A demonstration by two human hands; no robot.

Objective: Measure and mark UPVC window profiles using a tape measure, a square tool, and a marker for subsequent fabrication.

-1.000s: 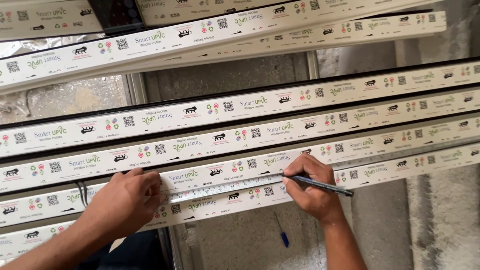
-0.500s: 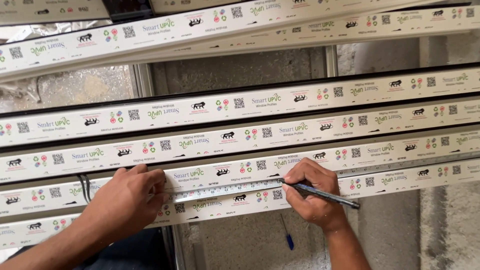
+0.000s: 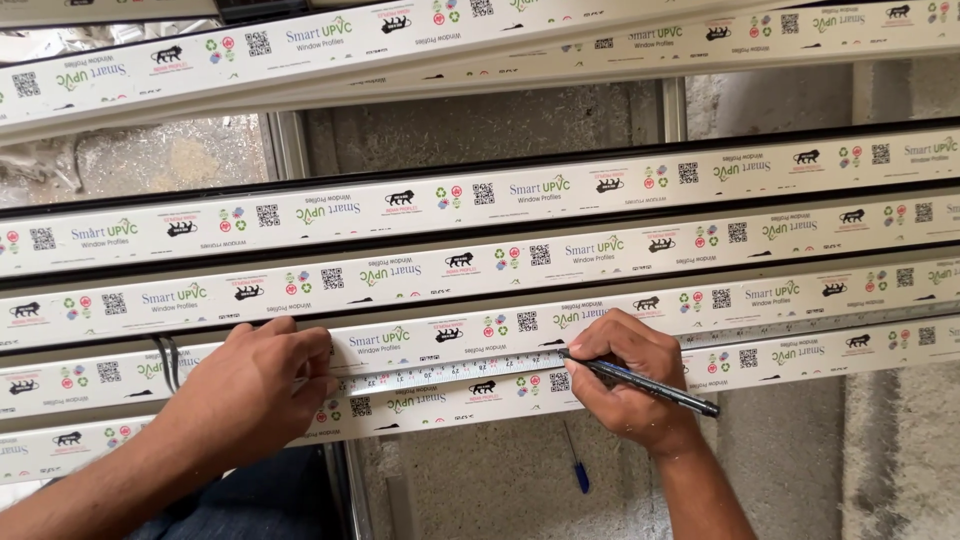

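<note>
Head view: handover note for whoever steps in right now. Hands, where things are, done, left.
Left hand: pressing the measuring tape flat on the white window profile.
Right hand: gripping a pen, tip at the tape's edge.
Things: tape lies along the profile between both hands; more profiles stacked above; a blue screwdriver on the floor below.
Done: tape laid, pen at the spot.
Left: whether a mark exists cannot be told; check, then mark.

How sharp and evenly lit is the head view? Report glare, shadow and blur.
Head view: even, soft daylight, no harsh glare on the white profiles; faint shadows under the left hand and right hand; pen and measuring tape crisp; straight profiles bow slightly toward the frame edges.
</note>
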